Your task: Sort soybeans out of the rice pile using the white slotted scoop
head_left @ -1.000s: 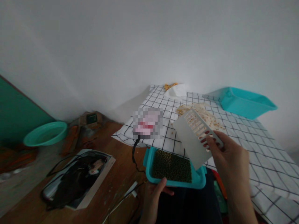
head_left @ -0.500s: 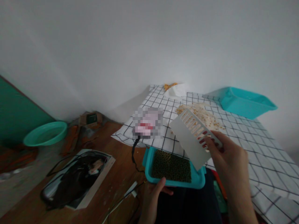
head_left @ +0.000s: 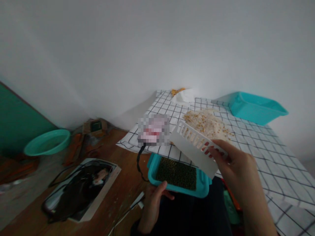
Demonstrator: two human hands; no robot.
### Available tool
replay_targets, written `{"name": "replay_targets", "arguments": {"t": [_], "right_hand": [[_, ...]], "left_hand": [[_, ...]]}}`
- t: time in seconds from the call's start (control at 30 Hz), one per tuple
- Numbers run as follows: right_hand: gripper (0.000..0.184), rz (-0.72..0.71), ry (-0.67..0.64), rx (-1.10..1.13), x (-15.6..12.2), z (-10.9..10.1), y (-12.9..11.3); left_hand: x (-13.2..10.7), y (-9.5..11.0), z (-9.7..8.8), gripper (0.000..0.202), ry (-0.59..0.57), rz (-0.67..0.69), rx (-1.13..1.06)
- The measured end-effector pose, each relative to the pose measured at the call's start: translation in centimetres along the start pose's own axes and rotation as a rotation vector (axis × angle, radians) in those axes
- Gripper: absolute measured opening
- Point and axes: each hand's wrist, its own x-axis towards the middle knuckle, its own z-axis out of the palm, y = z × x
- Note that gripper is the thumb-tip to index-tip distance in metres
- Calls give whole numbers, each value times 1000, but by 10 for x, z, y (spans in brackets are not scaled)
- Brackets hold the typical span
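Note:
My left hand (head_left: 153, 205) grips the near edge of a turquoise tray (head_left: 203, 187) filled with green beans (head_left: 176, 174), held just below the table's edge. My right hand (head_left: 237, 167) holds a white slotted plastic tray (head_left: 194, 148) tilted above the beans, fingers showing through its slots. A pile of pale yellow beans (head_left: 206, 121) lies spread on the checked cloth (head_left: 268, 154) behind it.
A second turquoise tray (head_left: 256, 108) stands at the table's far right by the wall. A white bag (head_left: 185, 96) lies at the back. On the wooden floor are a black bag on a board (head_left: 78, 188), a green basin (head_left: 48, 141) and a black cable (head_left: 139, 162).
My right hand has swung the white slotted tray lower and leftward, flatter over the bean tray. The view shifted slightly; my left hand keeps its hold.

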Motion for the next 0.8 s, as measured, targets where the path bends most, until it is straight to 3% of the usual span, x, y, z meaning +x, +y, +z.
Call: {"name": "replay_targets", "arguments": {"t": [0.2,0.4,0.53,0.8], "right_hand": [[27,-146,-25,11,-20,-8,-6],[37,-360,2,-36,-40,11,-10],[39,-365,33,-21,-44,14,-7],[43,-380,-26,88,-47,2,2]], "left_hand": [[-4,0,-3,29,13,47,10],[-9,-2,-8,31,-1,50,43],[-10,-3,-11,29,-20,25,56],[-9,8,-15,32,-64,-44,118]]}}
